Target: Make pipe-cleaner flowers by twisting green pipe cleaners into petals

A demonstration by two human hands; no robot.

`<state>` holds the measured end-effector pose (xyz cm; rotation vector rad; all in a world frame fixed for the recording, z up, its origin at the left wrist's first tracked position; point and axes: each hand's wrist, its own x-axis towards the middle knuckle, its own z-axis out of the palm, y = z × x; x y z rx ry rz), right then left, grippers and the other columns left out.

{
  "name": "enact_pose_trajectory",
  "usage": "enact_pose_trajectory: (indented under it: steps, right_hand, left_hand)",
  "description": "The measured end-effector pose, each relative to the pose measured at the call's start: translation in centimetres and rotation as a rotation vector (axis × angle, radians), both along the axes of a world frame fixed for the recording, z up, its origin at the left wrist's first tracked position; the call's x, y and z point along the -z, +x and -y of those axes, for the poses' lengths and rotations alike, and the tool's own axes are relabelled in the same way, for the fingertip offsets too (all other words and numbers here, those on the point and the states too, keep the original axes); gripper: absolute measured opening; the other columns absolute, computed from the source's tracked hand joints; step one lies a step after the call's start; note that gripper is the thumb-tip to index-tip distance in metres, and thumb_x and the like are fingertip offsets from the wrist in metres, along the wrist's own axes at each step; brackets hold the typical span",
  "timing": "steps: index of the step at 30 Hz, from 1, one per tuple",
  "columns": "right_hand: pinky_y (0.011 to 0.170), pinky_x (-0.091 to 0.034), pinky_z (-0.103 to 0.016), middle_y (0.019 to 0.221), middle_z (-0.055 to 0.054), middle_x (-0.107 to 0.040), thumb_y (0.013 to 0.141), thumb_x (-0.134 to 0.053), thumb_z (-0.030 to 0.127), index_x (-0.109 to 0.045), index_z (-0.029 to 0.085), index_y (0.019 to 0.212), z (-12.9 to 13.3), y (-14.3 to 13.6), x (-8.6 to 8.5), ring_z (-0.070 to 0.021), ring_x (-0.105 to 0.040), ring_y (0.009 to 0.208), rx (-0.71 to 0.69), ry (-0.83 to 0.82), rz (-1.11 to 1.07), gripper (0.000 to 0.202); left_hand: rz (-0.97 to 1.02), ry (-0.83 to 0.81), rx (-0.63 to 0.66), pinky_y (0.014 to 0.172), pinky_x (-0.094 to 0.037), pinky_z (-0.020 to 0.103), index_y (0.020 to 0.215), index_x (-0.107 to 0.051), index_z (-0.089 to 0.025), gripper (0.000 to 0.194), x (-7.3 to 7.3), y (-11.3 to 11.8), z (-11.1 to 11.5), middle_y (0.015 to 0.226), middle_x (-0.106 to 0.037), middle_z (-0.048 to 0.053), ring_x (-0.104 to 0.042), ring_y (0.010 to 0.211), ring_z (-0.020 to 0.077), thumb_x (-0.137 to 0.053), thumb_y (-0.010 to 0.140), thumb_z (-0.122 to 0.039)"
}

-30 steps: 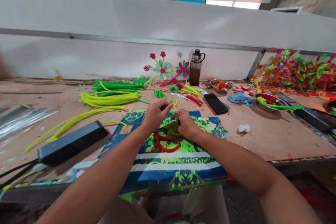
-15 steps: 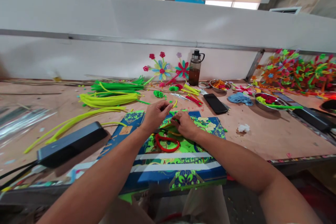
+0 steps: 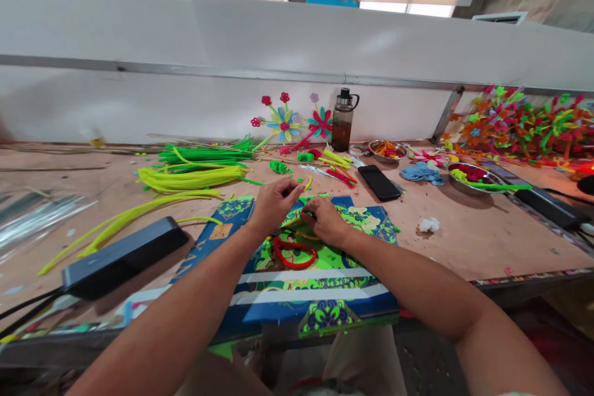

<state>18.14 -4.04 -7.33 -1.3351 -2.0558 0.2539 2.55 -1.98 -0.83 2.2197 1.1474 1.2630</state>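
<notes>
My left hand (image 3: 275, 203) is closed, fingers pinched, with the tip of a yellow pipe cleaner (image 3: 309, 183) sticking up beside its fingertips. Just to the right, my right hand (image 3: 325, 220) is closed too, thumb and fingers drawn together; what they grip is hidden. Both hands hover over a blue and green patterned board (image 3: 325, 312). Below them lie scissors with red handles (image 3: 296, 265), their blades mostly covered by the hands.
Yellow pipe cleaners (image 3: 195, 177) and green pipe cleaners (image 3: 204, 153) lie left, behind a black power box (image 3: 125, 253). A bottle (image 3: 342, 120), a phone (image 3: 379, 182), a blue cloth (image 3: 422, 174) and metal bowls (image 3: 476, 188) stand or lie beyond and right.
The hands stay in nearly the same place and pose. The whole view has shifted very slightly with the head.
</notes>
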Motion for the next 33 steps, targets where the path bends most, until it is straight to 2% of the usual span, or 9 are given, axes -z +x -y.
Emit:
enact_pose_trajectory:
  steps: [4,7,10,13,16,21,28,33]
  right_hand:
    - [0.083,-0.042,-0.034,0.089,-0.008,-0.065,0.086,-0.061,0.023,-0.07,0.015,0.085,0.0,0.0,-0.1,-0.0195,-0.055,0.087,-0.009,-0.016,0.007,0.013]
    - [0.085,-0.042,-0.036,0.09,-0.008,-0.065,0.089,-0.057,0.022,-0.069,0.015,0.087,0.1,0.0,-0.5,-0.0193,-0.054,0.087,-0.017,-0.006,-0.003,0.014]
    - [0.092,-0.04,-0.038,0.097,-0.01,-0.064,0.092,-0.054,0.025,-0.067,0.016,0.094,0.6,0.0,-1.1,-0.0215,-0.052,0.097,-0.032,0.048,-0.014,0.016]
    - [0.095,-0.038,-0.04,0.103,-0.011,-0.062,0.093,-0.052,0.032,-0.065,0.016,0.1,1.5,-0.4,-1.7,-0.0225,-0.049,0.103,-0.122,0.067,0.031,0.021]
    - [0.097,-0.037,-0.042,0.111,-0.011,-0.059,0.093,-0.053,0.041,-0.061,0.017,0.109,2.5,-0.9,-2.2,-0.0233,-0.047,0.107,-0.214,0.029,0.113,0.03]
    - [0.097,-0.035,-0.045,0.115,-0.013,-0.055,0.088,-0.059,0.049,-0.055,0.017,0.123,3.6,-1.5,-2.7,-0.0266,-0.045,0.109,-0.244,-0.02,0.279,0.048]
    - [0.09,-0.04,-0.04,0.109,-0.012,-0.058,0.085,-0.063,0.038,-0.057,0.016,0.118,4.3,-2.0,-3.8,-0.0248,-0.052,0.101,-0.225,-0.132,0.38,0.04]
    - [0.086,-0.043,-0.036,0.108,-0.014,-0.06,0.084,-0.062,0.032,-0.057,0.014,0.119,4.6,-2.2,-3.8,-0.0242,-0.055,0.098,-0.197,-0.141,0.38,0.04]
  left_hand:
    - [0.026,-0.015,0.001,0.052,-0.033,0.024,0.069,-0.065,-0.018,0.025,0.1,0.0,-0.1,0.055,-0.057,-0.002,-0.048,0.053,0.0114,-0.058,0.083,-0.038]
    - [0.118,-0.05,-0.023,0.051,-0.034,0.023,0.066,-0.062,-0.018,0.025,0.0,-0.4,-0.5,0.053,-0.055,-0.002,-0.047,0.052,0.0108,-0.059,0.082,-0.037]
    - [0.354,-0.077,-0.068,0.05,-0.035,0.023,0.065,-0.06,-0.018,0.025,-0.2,-1.1,-1.5,0.052,-0.052,-0.002,-0.044,0.049,0.0097,-0.06,0.082,-0.037]
    - [0.586,-0.084,-0.08,0.047,-0.033,0.023,0.062,-0.055,-0.018,0.028,-0.3,-1.8,-2.8,0.053,-0.05,-0.003,-0.04,0.047,0.0083,-0.061,0.082,-0.038]
    - [0.707,-0.136,-0.077,0.045,-0.031,0.022,0.066,-0.056,-0.018,0.025,-0.1,-2.0,-3.5,0.051,-0.047,-0.004,-0.038,0.045,0.0079,-0.062,0.081,-0.037]
    - [0.722,-0.144,-0.025,0.045,-0.03,0.021,0.061,-0.054,-0.017,0.028,0.0,-1.9,-3.5,0.052,-0.048,-0.003,-0.037,0.045,0.0071,-0.064,0.08,-0.035]
    - [0.685,-0.146,-0.02,0.045,-0.031,0.021,0.066,-0.059,-0.017,0.024,0.0,-1.9,-3.4,0.052,-0.05,-0.003,-0.039,0.045,0.007,-0.065,0.081,-0.034]
    - [0.747,-0.148,-0.066,0.044,-0.031,0.02,0.065,-0.058,-0.017,0.024,-0.8,-2.5,-3.6,0.051,-0.05,-0.004,-0.039,0.044,0.0065,-0.065,0.08,-0.034]
